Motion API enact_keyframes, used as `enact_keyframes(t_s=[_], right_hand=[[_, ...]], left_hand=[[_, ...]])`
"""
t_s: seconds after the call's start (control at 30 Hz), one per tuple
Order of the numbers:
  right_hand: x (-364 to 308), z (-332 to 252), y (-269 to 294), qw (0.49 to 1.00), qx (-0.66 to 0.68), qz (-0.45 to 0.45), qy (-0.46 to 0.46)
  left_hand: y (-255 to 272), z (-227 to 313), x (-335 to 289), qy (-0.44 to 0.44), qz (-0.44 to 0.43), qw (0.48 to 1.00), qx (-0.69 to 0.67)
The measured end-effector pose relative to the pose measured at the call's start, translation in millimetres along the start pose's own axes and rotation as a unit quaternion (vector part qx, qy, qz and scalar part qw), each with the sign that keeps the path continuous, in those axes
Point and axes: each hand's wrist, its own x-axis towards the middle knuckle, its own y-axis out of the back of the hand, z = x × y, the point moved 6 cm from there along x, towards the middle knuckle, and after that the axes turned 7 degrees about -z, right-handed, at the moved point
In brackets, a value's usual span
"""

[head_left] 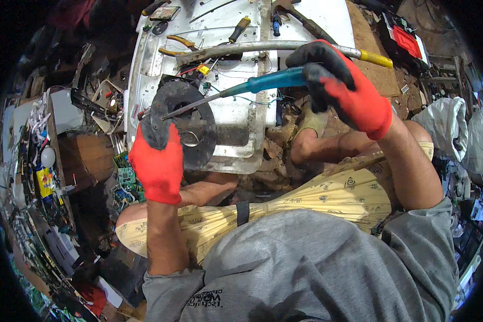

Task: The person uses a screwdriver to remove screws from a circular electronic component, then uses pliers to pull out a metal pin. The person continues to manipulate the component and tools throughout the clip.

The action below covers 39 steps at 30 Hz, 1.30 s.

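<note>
My left hand [156, 161], in a red glove with dark palm and fingers, grips the left edge of a round black disc [203, 121]. The disc has an opening near its middle, and a small silvery ring [190, 139] shows on it. In my right hand [349, 88], gloved the same way, is a screwdriver [268, 81] with a translucent blue handle; the fingers are closed round the handle's end. Its long shaft slants down to the left, and its tip meets the disc close to my left fingers. Whether the tip sits in a slot, I cannot tell.
Beneath the disc lies a worn white panel [239, 161]. Farther back are yellow-handled pliers [180, 45], a second screwdriver [240, 29], a hammer [306, 21] and a metal tube with a yellow end [252, 47]. Green circuit boards [126, 176] lie left, a white sack [443, 126] right.
</note>
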Motion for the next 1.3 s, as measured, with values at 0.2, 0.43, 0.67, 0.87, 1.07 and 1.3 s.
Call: enact_keyframes(t_s=[0.2,0.43,0.67,0.87,1.07,1.3], right_hand=[[-1.6,2.9,-3.6,0.977,0.207,0.004,-0.047],[-3.1,2.9,-0.1,0.999,0.010,0.015,-0.034],[-1.0,17.1,1.6,0.993,0.084,0.029,-0.083],[-5.4,-4.4,-4.1,0.996,0.008,0.008,0.085],[2.3,-1.8,-3.1,1.000,0.000,0.006,-0.018],[-4.2,5.9,-1.8,0.990,0.138,0.038,0.016]], left_hand=[[-1.7,3.6,0.1,0.014,-0.008,1.000,0.018],[-1.7,-5.8,1.3,0.033,-0.016,0.999,-0.010],[0.6,3.0,-1.8,-0.021,0.008,1.000,0.000],[-1.1,3.8,-0.9,0.000,-0.015,1.000,-0.011],[-0.4,0.3,-2.7,-0.003,0.004,1.000,-0.010],[-1.3,3.8,-2.1,-0.012,0.004,1.000,0.006]])
